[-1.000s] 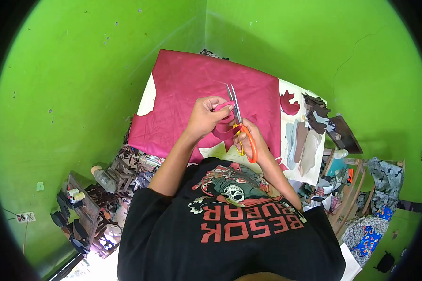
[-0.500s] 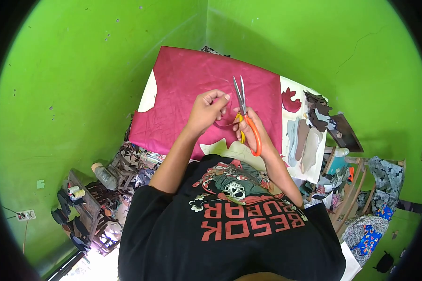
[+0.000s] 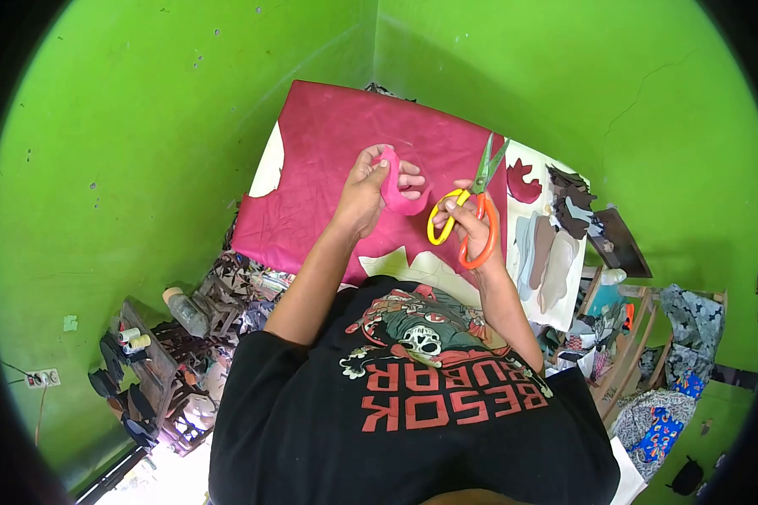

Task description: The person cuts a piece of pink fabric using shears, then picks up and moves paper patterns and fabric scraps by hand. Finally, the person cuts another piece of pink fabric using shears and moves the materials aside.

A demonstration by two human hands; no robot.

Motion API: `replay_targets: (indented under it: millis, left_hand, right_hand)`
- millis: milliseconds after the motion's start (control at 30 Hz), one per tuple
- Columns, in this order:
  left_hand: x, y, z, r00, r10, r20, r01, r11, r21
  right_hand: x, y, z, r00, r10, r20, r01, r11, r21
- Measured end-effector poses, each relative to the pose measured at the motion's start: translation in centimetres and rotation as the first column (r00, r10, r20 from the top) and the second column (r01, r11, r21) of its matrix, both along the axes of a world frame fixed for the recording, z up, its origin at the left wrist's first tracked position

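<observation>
And here the pink strip (image 3: 406, 204) and scissors (image 3: 481, 183) are both held up
The strip is pinched by the left hand (image 3: 364, 192), its curved length hung over the maroon sheet (image 3: 337, 126); the scissors are grasped by their handles in the right hand (image 3: 473, 229), blades parted and pointed away from the black shirt (image 3: 312, 412)

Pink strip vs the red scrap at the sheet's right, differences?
Pink strip is brighter; red scrap is darker.
Pink strip is narrow and smooth-edged; red scrap is broader and lobed.
Pink strip hangs from the left hand; red scrap lies flat.
Both look thin.
</observation>
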State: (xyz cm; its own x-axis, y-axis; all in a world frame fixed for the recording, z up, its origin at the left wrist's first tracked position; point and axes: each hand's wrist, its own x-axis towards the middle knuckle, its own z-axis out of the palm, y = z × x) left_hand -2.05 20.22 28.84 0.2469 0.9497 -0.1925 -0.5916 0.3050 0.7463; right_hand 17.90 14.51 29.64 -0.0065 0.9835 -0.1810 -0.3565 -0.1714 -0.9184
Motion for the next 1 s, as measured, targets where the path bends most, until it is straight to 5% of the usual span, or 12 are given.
replay_targets:
  millis: [133, 300, 433, 600, 833, 900, 1000]
  left_hand:
    - [0.2, -0.2, 0.3, 0.996, -0.019, 0.082, 0.019, 1.000, 0.002]
    - [0.2, -0.1, -1.1, 0.910, 0.019, 0.415, -0.027, 1.000, 0.012]
    - [0.5, -0.3, -2.2, 0.939, 0.019, 0.344, -0.035, 0.999, 0.041]
    - [0.8, -0.6, -0.6, 0.980, -0.008, 0.196, 0.005, 1.000, 0.018]
    - [-0.3, -0.4, -0.2, 0.918, -0.180, 0.354, 0.187, 0.982, 0.015]
    - [-0.2, -0.7, -0.1, 0.971, -0.210, 0.115, 0.205, 0.977, 0.055]
    - [0.4, -0.4, -1.5, 0.966, -0.257, 0.042, 0.251, 0.963, 0.102]
  right_hand:
    - [0.5, 0.1, 0.2, 0.999, -0.025, -0.048, 0.022, 0.998, -0.059]
    - [-0.4, 0.1, 0.0, 0.996, -0.074, -0.049, 0.066, 0.987, -0.145]
    - [-0.9, -0.1, 0.5, 0.977, 0.007, -0.211, -0.029, 0.994, -0.103]
    - [-1.2, 0.5, 0.1, 0.994, -0.105, -0.029, 0.106, 0.994, 0.040]
    - [-0.7, 0.7, 0.8, 0.969, -0.241, 0.059, 0.234, 0.966, 0.109]
    - [-0.6, 0.7, 0.9, 0.966, -0.243, 0.088, 0.233, 0.966, 0.113]
    - [-0.5, 0.6, 0.7, 0.963, -0.220, 0.153, 0.210, 0.975, 0.078]
